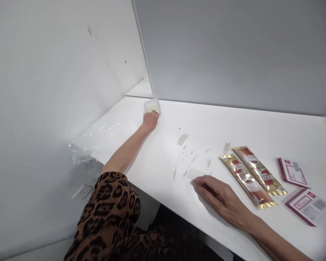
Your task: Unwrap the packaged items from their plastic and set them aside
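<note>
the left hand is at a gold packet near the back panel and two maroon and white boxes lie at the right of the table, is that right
Not quite: the head view shows the left hand at a pale translucent item, not a gold packet, near the back panel. Two maroon and white boxes do lie at the right of the table.

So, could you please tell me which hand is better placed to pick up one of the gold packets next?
Probably the right hand: it is close beside the gold packets, whereas the left hand is stretched out to a pale object near the far corner.
</note>
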The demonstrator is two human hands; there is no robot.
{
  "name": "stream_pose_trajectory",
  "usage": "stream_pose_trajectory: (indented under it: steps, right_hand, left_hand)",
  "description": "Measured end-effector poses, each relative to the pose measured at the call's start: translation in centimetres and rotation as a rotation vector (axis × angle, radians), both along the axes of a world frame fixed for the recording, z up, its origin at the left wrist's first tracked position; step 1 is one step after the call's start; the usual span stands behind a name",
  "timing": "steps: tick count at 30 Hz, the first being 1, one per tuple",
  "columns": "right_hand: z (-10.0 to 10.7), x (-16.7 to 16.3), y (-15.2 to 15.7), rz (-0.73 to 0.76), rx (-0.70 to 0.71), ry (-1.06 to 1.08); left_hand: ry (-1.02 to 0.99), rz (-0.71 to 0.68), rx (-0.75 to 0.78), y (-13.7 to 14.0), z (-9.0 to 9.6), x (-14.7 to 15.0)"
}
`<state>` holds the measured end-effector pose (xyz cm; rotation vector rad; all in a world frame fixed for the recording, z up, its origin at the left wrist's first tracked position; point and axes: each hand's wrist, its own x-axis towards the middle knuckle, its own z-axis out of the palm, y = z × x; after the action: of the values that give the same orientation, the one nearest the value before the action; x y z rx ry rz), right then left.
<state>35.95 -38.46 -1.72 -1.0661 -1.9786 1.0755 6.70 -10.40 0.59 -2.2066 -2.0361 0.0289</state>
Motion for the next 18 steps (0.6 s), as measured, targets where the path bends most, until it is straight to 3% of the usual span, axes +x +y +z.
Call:
stream_pose_trajectory:
  steps: [7, 10, 13, 18]
  right_hand:
    - [-0.2, 0.0, 0.6, 0.03, 0.017, 0.046]
    - [-0.2, -0.1, 0.9, 0.043, 0.034, 0.066]
    - [-0.4, -0.1, 1.0, 0.035, 0.043, 0.102]
    - [-0.6, 0.3, 0.9, 0.003, 0.062, 0.164]
  left_hand:
    - [-0.026, -0.253, -0.136, -14.7, 1.2, 4.2]
    - [-0.153, -0.255, -0.031, -18.6, 2.3, 5.8]
    - [-0.364, -0.134, 0.069, -19.2, 2.9, 8.4]
    - [-0.534, 0.136, -0.027, -15.4, 1.6, 12.9]
